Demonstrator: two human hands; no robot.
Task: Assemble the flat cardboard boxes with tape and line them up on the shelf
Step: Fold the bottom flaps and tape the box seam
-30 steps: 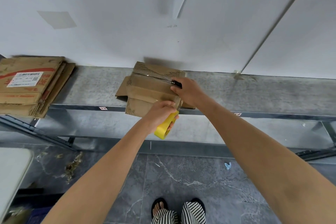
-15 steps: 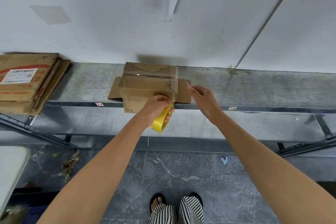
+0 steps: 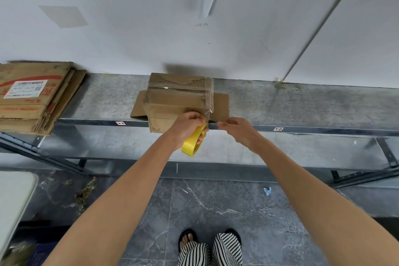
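Observation:
A small cardboard box (image 3: pixel 177 101) stands on the grey shelf (image 3: pixel 302 106), its top flaps folded shut and clear tape running over its right edge. My left hand (image 3: pixel 185 125) grips a yellow tape roll (image 3: pixel 193 141) just below the box's front right corner, and a strip of tape stretches from the roll up to the box. My right hand (image 3: pixel 236 131) hovers beside it at the shelf's front edge, its fingertips pinched together about a thin cutter that barely shows.
A stack of flat cardboard boxes (image 3: pixel 32 97) lies at the left end of the shelf. The white wall (image 3: pixel 237 28) rises straight behind the shelf. A lower shelf level (image 3: pixel 280 147) and a grey tiled floor (image 3: pixel 216 211) are below, and a pale table corner (image 3: pixel 15 196) is at the left.
My right hand has come off the box top, drawn back to the right and down to the shelf's front edge. My left hand still holds the roll at the box's front corner.

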